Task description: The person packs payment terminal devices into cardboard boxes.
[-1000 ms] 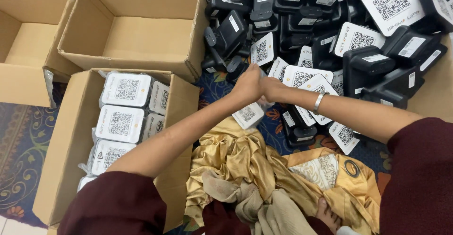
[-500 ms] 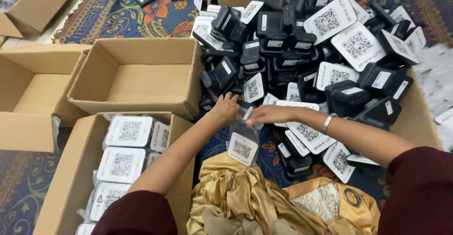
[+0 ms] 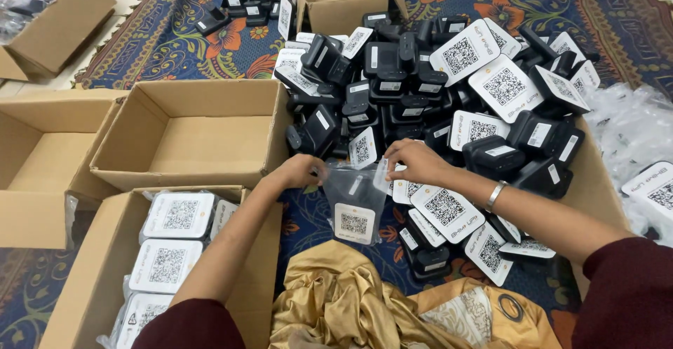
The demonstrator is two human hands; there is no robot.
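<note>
Left hand (image 3: 300, 172) and right hand (image 3: 413, 161) each pinch a top corner of a clear bag (image 3: 354, 198) holding a black device (image 3: 355, 217), beside the device pile (image 3: 434, 83).

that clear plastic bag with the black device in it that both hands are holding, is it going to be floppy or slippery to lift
Probably floppy: the clear bag sags between the left hand and right hand, with the black device hanging at the bottom. Its glossy, crinkled film looks slippery, so the weight may swing. The device itself seems rigid and boxy, unlikely to roll.

Black devices (image 3: 413, 76), brown boxes (image 3: 189, 135), seemingly blue floral carpet (image 3: 175, 26).
</note>
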